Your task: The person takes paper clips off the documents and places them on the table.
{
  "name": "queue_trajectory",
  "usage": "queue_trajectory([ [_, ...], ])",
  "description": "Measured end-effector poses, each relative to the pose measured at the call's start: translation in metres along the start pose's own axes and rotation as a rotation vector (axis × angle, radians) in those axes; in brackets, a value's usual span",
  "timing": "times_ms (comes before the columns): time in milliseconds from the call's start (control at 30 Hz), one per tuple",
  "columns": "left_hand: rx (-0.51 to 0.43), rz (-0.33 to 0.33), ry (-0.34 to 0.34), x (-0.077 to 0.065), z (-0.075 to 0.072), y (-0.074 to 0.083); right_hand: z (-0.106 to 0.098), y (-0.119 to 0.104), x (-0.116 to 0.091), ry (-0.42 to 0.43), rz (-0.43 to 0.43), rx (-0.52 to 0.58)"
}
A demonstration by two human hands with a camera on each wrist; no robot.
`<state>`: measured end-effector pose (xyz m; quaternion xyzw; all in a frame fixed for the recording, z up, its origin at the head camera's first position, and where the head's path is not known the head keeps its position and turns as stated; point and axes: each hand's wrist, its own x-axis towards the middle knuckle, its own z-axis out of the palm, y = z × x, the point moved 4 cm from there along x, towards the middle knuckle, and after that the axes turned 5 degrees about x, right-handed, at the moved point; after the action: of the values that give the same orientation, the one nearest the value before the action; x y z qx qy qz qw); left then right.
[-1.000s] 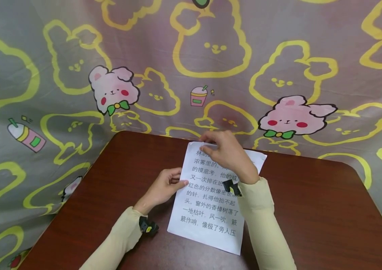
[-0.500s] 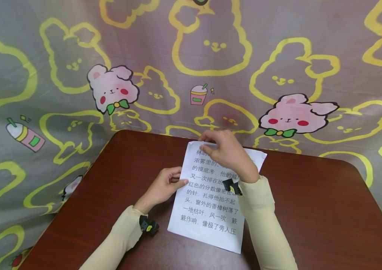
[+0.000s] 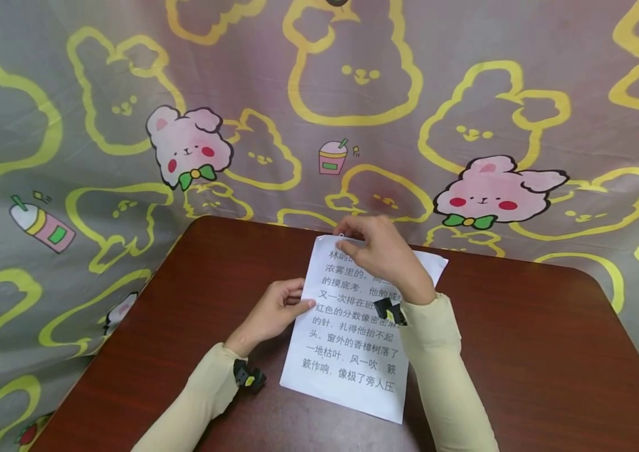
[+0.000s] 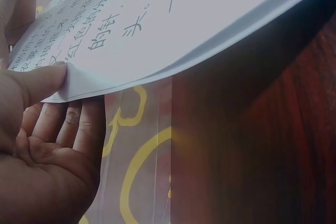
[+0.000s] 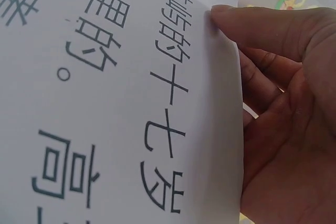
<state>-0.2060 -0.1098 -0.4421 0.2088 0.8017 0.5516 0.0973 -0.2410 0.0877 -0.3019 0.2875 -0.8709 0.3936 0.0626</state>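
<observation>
Printed paper sheets (image 3: 348, 370), white with large dark Chinese characters, are held up at a tilt over the table in the head view. Layered edges show along one side of the paper (image 4: 210, 51) in the left wrist view. My left hand (image 3: 274, 311) pinches the left edge, thumb on the printed face and fingers behind. At the top edge my right hand (image 3: 381, 254) pinches the paper, its thumb (image 5: 262, 27) on the front beside the first line of print. The other fingers are partly hidden behind the paper. A small pale loop (image 3: 342, 235) peeks out by the right fingertips.
The dark reddish-brown table (image 3: 534, 351) spreads under both arms. Behind it and to the left hangs a grey curtain (image 3: 274, 75) with yellow bunny outlines, close to the table's back edge. Black camera mounts (image 3: 248, 376) sit on both wrists.
The small pale loop now shows beside the right fingertips at the paper's top edge. Both hands and the paper stay nearly where they were.
</observation>
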Motion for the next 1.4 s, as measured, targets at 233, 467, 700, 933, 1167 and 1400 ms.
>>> queue_trajectory([
  [233, 0.008, -0.001, 0.005, -0.0002, -0.0007, -0.0004, -0.0003, 0.0006, -0.0008, 0.035, -0.022, 0.032],
  [467, 0.004, 0.001, 0.004, 0.0006, -0.0011, -0.0007, -0.0018, -0.0001, -0.0013, 0.060, -0.029, 0.066],
  [700, 0.007, -0.005, 0.006, 0.0000, -0.0014, 0.0000, -0.0014, 0.0024, -0.0018, 0.082, -0.040, 0.097],
  [933, 0.009, -0.007, 0.012, 0.0003, -0.0017, 0.0007, -0.0036, 0.0013, -0.0028, 0.123, -0.070, 0.099],
  [1167, 0.006, -0.008, 0.013, 0.0004, -0.0017, -0.0001, -0.0075, 0.0015, -0.0050, 0.178, -0.066, 0.130],
  [1400, 0.014, -0.017, 0.017, -0.0005, -0.0018, 0.0009, -0.0082, 0.0029, -0.0055, 0.208, -0.074, 0.179],
])
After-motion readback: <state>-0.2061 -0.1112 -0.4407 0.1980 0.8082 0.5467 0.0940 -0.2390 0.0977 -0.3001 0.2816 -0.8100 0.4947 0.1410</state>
